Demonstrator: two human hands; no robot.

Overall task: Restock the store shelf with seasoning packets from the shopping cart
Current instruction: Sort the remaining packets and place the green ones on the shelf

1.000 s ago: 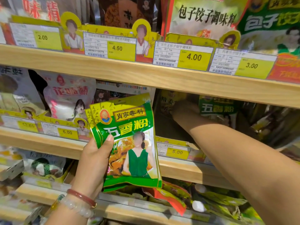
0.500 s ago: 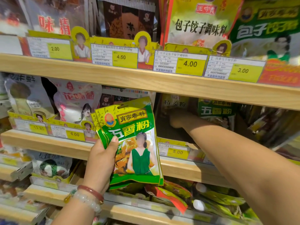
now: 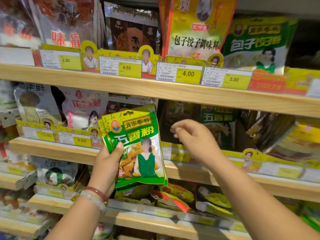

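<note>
Two hands: both reach up from the lower edge of the frame toward a wooden store shelf (image 3: 155, 91).
Left hand (image 3: 107, 163): lower centre, fingers and thumb wrapped round the left edge of a small stack of green seasoning packets (image 3: 136, 146), held upright in front of the shelving; beaded bracelets (image 3: 93, 196) sit on the wrist.
Right hand (image 3: 192, 135): centre of the frame, just right of the held packets and apart from them, fingers loosely spread and blurred, holding nothing.
Middle shelf (image 3: 57, 150): behind the hands, with a dark gap in its stock directly beyond the right hand.
Shelved green packet (image 3: 218, 125): right of that gap, standing upright at the back, same print as the held ones.
Middle shelf, left part: a pink-and-white bag (image 3: 83, 111) and a pale bag (image 3: 34, 104) stand behind yellow price tags reading 13.80 and 6.00.
Lower shelf (image 3: 155, 220): bottom of the frame, green and yellow packets (image 3: 213, 200) lying flat and overlapping.
Top shelf: upper part of the frame, upright bags in a row, among them a dark brown packet (image 3: 131, 32), a yellow packet (image 3: 197, 30) and a green-topped packet (image 3: 256, 42).
Price tags (image 3: 180, 74): along the top shelf's front edge, reading 2.00, 4.50, 4.00 and 3.00 from left to right.
</note>
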